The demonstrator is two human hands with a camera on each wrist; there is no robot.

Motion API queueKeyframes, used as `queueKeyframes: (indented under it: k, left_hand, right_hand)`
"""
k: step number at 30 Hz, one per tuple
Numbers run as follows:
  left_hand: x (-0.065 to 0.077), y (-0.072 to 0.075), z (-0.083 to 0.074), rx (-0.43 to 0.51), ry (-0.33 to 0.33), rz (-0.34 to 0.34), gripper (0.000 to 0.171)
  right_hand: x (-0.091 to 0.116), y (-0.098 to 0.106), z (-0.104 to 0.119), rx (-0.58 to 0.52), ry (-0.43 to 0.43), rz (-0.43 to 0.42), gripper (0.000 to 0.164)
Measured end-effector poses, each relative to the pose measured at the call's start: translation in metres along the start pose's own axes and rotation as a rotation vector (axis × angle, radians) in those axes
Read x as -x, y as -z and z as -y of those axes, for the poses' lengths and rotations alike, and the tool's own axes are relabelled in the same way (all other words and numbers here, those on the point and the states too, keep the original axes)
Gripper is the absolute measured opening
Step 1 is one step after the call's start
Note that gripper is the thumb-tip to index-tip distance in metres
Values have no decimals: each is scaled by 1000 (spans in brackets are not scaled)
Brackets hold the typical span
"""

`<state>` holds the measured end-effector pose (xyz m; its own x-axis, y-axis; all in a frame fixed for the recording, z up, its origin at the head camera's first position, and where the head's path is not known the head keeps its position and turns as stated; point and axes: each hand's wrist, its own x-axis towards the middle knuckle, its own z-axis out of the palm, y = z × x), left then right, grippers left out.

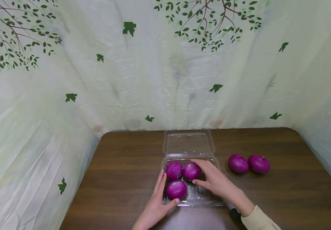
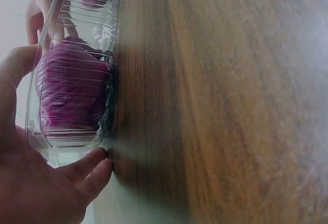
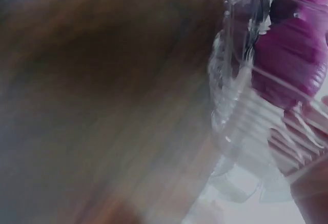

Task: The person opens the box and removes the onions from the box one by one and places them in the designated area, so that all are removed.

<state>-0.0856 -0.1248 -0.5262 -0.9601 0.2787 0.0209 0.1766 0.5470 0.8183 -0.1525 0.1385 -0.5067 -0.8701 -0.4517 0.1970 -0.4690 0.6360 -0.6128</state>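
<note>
A: Near to far, box centre as our dial; what's lowest?

B: Black object at 4, partly hidden by the forearm, we can't tell what. Left hand at 8, fingers fairly straight along the outer wall of the box, thumb at the near rim; bracing, no onion in it

A: Inside, nearest us?

B: Near onion at 8, slightly longer 9-to-3

A: Right hand?

B: Right hand comes in from 4, thumb and forefinger spread about an onion's width, curved round the 12 o'clock onion; how firmly, we can't tell

A: Which way does that one point?

B: Looks almost round, no clear long axis, tip unclear to us; its neighbour, the 10 o'clock onion, seems to aim its nub at 10

A: Step?

B: We judge: setting onions in the box; next move calls for easing the fingers off without rolling it

A: Farther out?

B: First loose onion and second loose onion between 2 and 3, both lying roughly 10-to-4; clear lid folded back at 12
</note>
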Motion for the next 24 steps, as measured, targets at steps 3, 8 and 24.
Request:
queueKeyframes:
  k: [3,8,24]
  left_hand:
    - [0,0,-1,0,7,5,99]
    - [-1,0,-1,1,14,10,98]
    - [1,1,0,-4,0,-4,98]
  right_hand:
    - [-5,-2,-1,12,6,27,75]
    - [-11,-6,-2,68,12,64,71]
    - [-14,-5,0,23,-22,97,62]
